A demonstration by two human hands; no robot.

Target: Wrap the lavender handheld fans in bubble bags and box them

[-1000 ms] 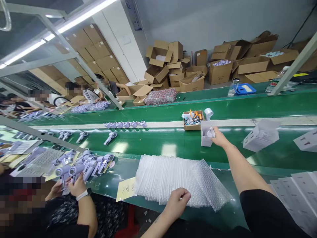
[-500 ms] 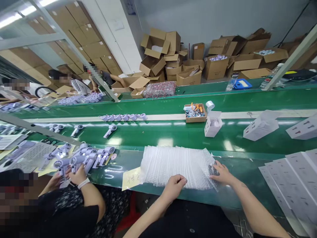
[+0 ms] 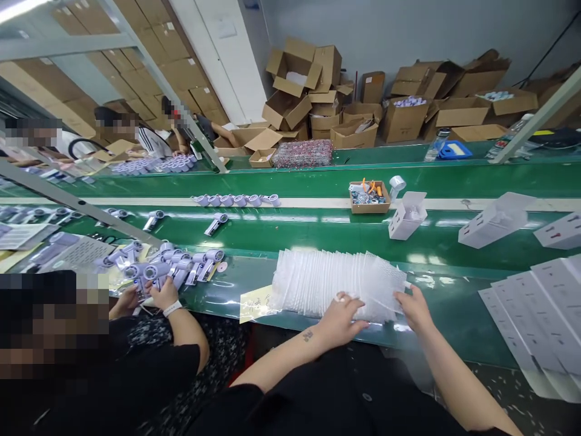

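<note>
A long row of overlapping bubble-wrap bags [image 3: 318,281] lies on the green work surface in front of me. My left hand [image 3: 345,316] rests at the front edge of the row, its fingers spread over the bags. At the right end, my right hand [image 3: 414,306] pinches the edge of the last bag between thumb and fingers. A yellow paper with handwriting [image 3: 255,304] sticks out from under the row's left end.
White boxes [image 3: 526,309] stand in a row at the right. Open white boxes [image 3: 407,217] and a small carton of parts [image 3: 370,198] are on the line beyond. At left, a co-worker's hands [image 3: 163,295] hold purple devices [image 3: 181,260].
My left hand has moved right and opened out over the bags. My right hand has shifted to the edge of the end bag. The whole view has swung slightly.
</note>
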